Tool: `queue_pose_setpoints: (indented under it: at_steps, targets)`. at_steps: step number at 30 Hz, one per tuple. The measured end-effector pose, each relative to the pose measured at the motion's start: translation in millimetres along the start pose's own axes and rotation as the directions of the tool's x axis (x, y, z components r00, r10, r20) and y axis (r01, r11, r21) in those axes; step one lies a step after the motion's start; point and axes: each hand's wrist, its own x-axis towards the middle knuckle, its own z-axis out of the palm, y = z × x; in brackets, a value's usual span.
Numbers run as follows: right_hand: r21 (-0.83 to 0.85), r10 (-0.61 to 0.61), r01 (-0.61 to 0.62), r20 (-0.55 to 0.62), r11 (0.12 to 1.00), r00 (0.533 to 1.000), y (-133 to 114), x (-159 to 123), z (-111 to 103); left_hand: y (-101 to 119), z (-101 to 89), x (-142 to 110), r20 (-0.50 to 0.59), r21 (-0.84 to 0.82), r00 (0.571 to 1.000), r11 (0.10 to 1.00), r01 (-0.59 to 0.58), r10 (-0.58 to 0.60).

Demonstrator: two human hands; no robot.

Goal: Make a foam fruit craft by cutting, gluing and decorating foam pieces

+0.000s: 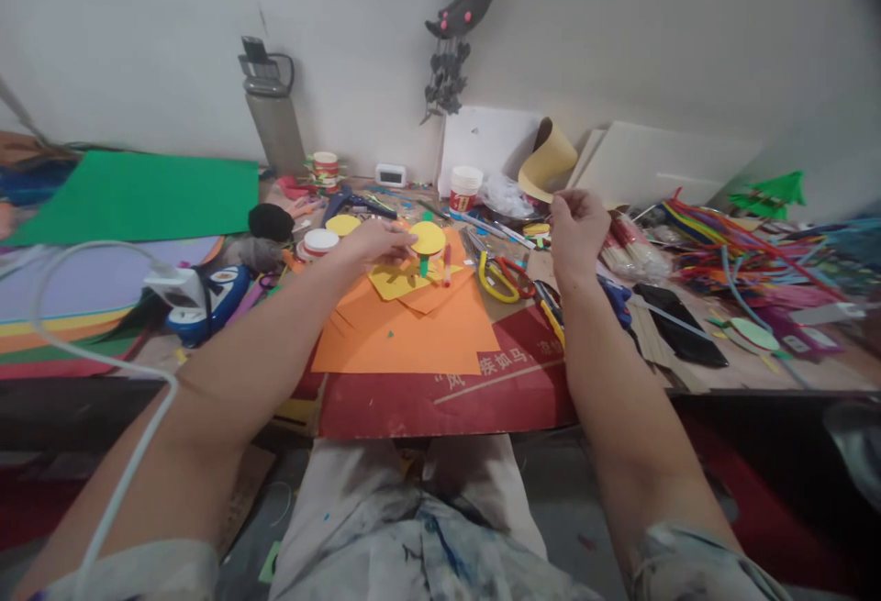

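My left hand (381,243) is closed on the edge of a yellow paper disc (428,238) with green tabs above and below, held over orange and yellow paper. My right hand (579,220) is raised at the back right with its fingers pinched together; what they hold, if anything, I cannot make out. Just behind it a curled tan sheet (551,161) stands near the wall. Orange paper sheets (406,335) lie under my left hand, with a yellow cut piece (403,282) and a red pen (447,266) on them. Yellow-handled scissors (499,280) rest to the right.
A red cardboard board (440,404) lies under the orange paper at the table's front edge. Green paper (144,193) and a grey bottle (275,124) are at the left. A paper cup (465,188) stands at the back. Black phone (678,326) and pipe cleaners (743,252) lie right.
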Motion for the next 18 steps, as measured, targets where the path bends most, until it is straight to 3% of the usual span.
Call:
queue_pose_setpoints:
  at_steps: [3,6,9,13,18]
  targets:
    - [-0.03,0.17,-0.17,-0.006,0.985,0.985,-14,-5,3,0,-0.2,0,0.021,0.094,0.999,0.995,0.036,-0.038]
    - [-0.206,0.244,-0.212,0.146,0.955,0.959,-29,-5,2,-1,-1.0,-1,-0.015,0.284,1.0,0.959,-0.02,0.025]
    - [-0.459,0.252,-0.11,0.262,0.882,0.932,-36,0,3,-4,-4.8,-1,-0.046,0.443,0.986,0.888,-0.122,0.159]
    - [-0.693,0.276,0.122,0.434,0.71,0.857,-32,6,10,-7,-9.3,3,-0.017,0.453,0.934,0.836,-0.311,0.357]
    - [-0.745,0.312,0.227,0.507,0.627,0.804,-18,8,27,6,-6.3,-6,-0.104,0.696,0.906,0.68,-0.229,0.411]
